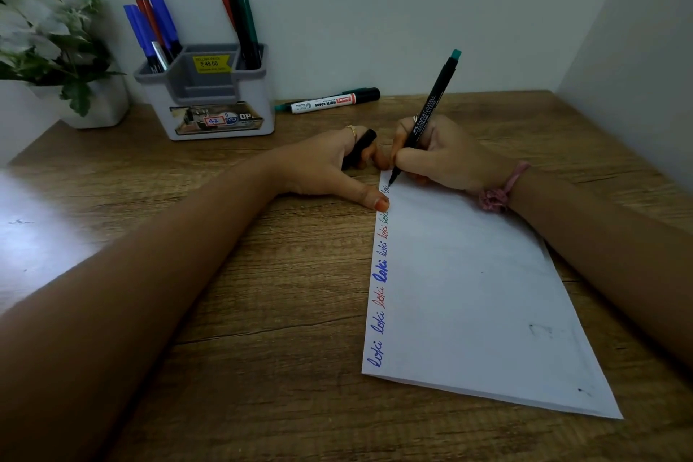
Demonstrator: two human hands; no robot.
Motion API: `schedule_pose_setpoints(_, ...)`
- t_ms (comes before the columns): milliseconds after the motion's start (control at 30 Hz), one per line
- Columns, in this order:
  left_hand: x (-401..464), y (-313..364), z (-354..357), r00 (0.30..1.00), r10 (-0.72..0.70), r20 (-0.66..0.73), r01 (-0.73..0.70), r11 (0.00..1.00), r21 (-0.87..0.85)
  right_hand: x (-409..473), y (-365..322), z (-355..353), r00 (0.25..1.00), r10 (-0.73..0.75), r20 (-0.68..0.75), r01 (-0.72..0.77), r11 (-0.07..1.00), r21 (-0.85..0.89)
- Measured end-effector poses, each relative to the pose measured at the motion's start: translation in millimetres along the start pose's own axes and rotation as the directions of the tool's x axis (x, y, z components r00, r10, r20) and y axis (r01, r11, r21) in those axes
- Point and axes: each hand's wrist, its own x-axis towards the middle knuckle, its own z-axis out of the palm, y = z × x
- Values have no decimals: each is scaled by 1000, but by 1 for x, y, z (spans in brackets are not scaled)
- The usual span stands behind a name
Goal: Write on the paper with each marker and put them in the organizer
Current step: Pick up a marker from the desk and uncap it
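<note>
Green-capped marker writing at the paper's far left corner, its cap waiting in the other hand.

The organizer (210, 94) stands far left on the counter (262, 274); the left hand (330, 165) grips the black cap (359, 148) in its fingers, thumb pressing the paper (468, 293) edge. Just right, the right hand (446, 157) pinches the slim black marker (427, 112), tip down-left on the sheet, long axis tilting up-right.
</note>
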Motion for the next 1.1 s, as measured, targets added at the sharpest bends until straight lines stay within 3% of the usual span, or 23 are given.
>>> schedule_pose_setpoints(567, 5, -10, -1, 1000, 17, 6, -17, 1000, -19, 1, 0, 1, 999, 27, -20, -28, 999, -40)
schedule_pose_setpoints(767, 5, -12, 0, 1000, 30, 0, -30, 1000, -7, 2, -10, -9, 969, 55, -242, 3, 973, 232)
schedule_pose_setpoints(900, 4, -11, 0, 999, 31, -44, -33, 998, -51, 5, -29, -20, 971, 58, -231, 39, 917, 396)
schedule_pose_setpoints(1100, 2, -10, 2, 995, 56, -87, -68, 987, -148, 4, -31, -18, 974, 25, -223, 53, 940, 337)
